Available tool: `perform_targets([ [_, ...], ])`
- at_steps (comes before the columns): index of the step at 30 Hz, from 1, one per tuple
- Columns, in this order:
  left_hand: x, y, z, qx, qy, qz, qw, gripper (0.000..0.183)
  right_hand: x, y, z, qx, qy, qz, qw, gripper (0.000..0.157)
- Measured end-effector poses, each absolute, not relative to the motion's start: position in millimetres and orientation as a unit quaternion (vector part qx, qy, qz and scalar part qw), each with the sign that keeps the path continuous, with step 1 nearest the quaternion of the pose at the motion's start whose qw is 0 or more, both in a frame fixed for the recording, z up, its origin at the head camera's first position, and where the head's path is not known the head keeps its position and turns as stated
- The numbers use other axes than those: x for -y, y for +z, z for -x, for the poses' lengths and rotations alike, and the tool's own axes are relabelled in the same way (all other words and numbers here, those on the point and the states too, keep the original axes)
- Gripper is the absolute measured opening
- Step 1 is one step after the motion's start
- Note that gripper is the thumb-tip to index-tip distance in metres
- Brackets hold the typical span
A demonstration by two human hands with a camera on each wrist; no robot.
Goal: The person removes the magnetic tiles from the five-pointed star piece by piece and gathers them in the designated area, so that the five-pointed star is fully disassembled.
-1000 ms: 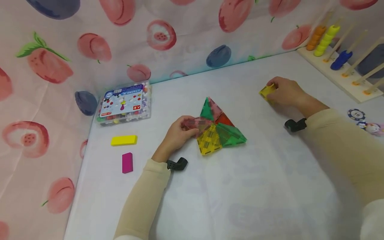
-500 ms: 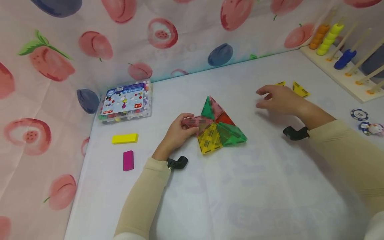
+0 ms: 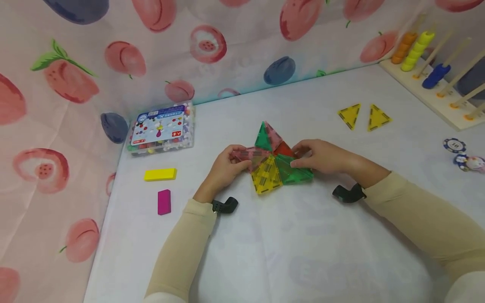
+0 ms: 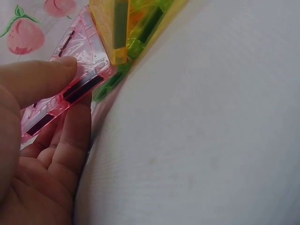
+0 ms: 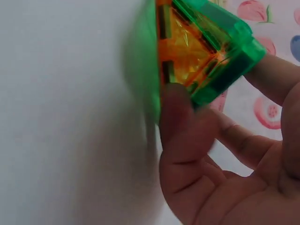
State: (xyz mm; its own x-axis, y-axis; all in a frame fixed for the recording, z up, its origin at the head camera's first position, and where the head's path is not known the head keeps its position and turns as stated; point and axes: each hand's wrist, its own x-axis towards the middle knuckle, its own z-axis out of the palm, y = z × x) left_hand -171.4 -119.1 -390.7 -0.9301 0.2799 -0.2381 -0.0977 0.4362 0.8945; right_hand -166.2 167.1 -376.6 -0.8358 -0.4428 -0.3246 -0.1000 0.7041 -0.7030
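Observation:
A pinwheel-like cluster of see-through magnetic tiles stands mid-table in the head view: a yellow tile [image 3: 266, 179] in front, a red tile [image 3: 282, 149] behind, and small green and pink triangles at the back. My left hand [image 3: 226, 167] pinches the pink tile [image 3: 258, 155] on the left side; in the left wrist view the thumb lies on this pink triangle [image 4: 82, 70], with fingers beneath. On the opposite side my right hand [image 3: 326, 158] grips the green tile [image 3: 289, 171]. The right wrist view shows thumb and fingers about the green piece [image 5: 236, 58], the thumb blurred.
Two yellow triangle tiles [image 3: 350, 115] lie at the back right. Beyond them stands a wooden peg rack [image 3: 428, 90] with coloured beads. A clear box of beads [image 3: 161, 128], a yellow block [image 3: 160, 174] and a magenta block [image 3: 164, 202] lie left. A poker chip [image 3: 454, 145] lies far right.
My right hand let go of a yellow triangle at the back right, then moved left and forward to the green tile. The left hand keeps its hold on the pink tile.

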Motion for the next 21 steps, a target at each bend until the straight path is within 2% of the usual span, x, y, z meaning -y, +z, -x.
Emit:
perform_targets([
  [10, 121.3, -415.8, 181.9, -0.824, 0.535, -0.063, 0.175, 0.044, -195.2, -378.3, 160.9, -0.912, -0.313, 0.142, 0.225, 0.044],
  [17, 124.9, -415.7, 180.9, -0.832, 0.527, -0.064, 0.162, 0.044, -252.5, -375.3, 158.2, -0.942, -0.255, 0.116, 0.185, 0.039],
  [21, 126.9, -413.5, 180.3, -0.835, 0.522, -0.061, 0.162, 0.045, -290.3, -373.0, 157.7, -0.952, -0.232, 0.085, 0.182, 0.04],
])
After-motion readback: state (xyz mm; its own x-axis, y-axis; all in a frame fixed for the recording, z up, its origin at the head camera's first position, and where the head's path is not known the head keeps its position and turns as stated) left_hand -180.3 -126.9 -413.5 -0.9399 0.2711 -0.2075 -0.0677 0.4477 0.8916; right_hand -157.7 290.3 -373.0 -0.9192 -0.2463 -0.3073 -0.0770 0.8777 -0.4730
